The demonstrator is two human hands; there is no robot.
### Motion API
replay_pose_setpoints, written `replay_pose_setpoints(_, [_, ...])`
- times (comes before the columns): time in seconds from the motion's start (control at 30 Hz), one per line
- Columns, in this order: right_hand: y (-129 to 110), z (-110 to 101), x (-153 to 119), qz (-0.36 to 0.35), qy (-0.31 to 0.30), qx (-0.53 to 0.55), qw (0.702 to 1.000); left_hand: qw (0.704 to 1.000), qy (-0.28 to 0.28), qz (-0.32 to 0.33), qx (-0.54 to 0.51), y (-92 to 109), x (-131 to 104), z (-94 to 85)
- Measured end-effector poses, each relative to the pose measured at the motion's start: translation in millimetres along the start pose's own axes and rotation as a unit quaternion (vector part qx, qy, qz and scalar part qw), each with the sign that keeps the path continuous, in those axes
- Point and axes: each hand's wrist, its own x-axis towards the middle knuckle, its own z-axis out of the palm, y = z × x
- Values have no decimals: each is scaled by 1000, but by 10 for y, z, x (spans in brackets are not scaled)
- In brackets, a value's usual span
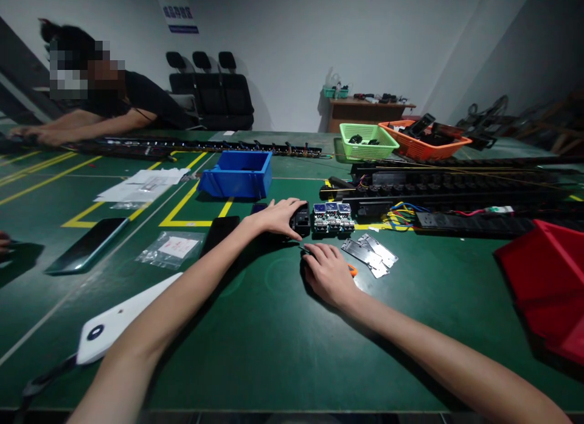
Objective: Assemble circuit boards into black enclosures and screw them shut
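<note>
My left hand [281,218] reaches across the middle of the green table, thumb and fingers spread round a small black part [301,218] and touching it. Closer to me, my right hand [329,272] rests low on the table with its fingers curled together. A thin dark tip [303,247] shows at its fingertips, and an orange end [353,270] sticks out on its other side. Small circuit boards with blue displays [332,218] stand in a row just right of the black part. Flat metal plates [371,252] lie overlapping to the right of my right hand.
A blue bin [237,174], papers [143,185], a phone [89,246] and a white device [103,330] are on the left. Long black housings [438,187], coloured wires, green [368,149] and orange baskets [422,148] and a red bin [547,284] are right. A person leans over the table's far left.
</note>
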Motion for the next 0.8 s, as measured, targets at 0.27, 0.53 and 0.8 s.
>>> replay_pose_setpoints(0.27, [130,-86,-150,1,-46,-43,998,999,37,5,-6,-50,-19,56])
replay_pose_setpoints(0.53, [277,-371,-616,-4,-67,-42,997,998,49,21,-16,131,-3,75])
replay_pose_setpoints(0.8, [790,-796,-290,98,-11,49,994,999,7,26,-23,391,308,116])
